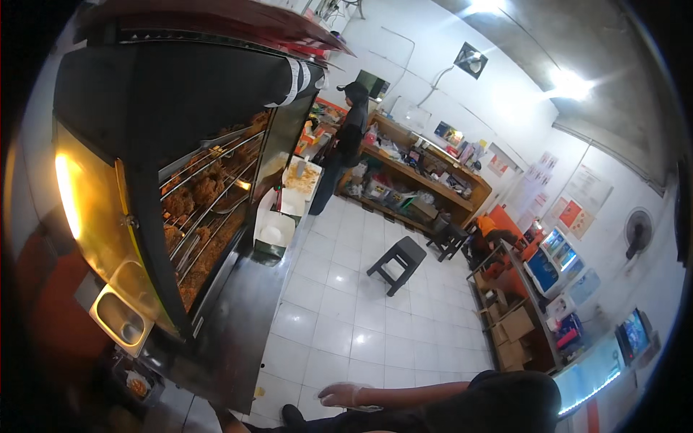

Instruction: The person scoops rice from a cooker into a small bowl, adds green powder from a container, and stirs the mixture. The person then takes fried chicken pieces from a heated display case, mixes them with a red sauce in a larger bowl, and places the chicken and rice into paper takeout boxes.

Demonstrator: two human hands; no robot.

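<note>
My right hand [340,395], in what looks like a thin clear plastic glove, hangs over the tiled floor near the bottom edge. Nothing shows in it, and its thumb stands apart from the fingers. My left hand is out of view; only a sliver of skin shows at the bottom edge. Nearest to the right hand is the end of a metal counter [233,325]. On that counter stands a heated display cabinet [178,97] with its near side open. Pieces of fried chicken [208,181] lie on its wire racks, above a bed of crumbs [203,265].
White containers [273,227] and a food tray [301,177] stand beyond the cabinet. A person [349,135] stands there. A steel pan [123,319] sits at the cabinet's near corner. A plastic stool [398,262] is on the floor. Wooden shelves [422,178] line the far wall.
</note>
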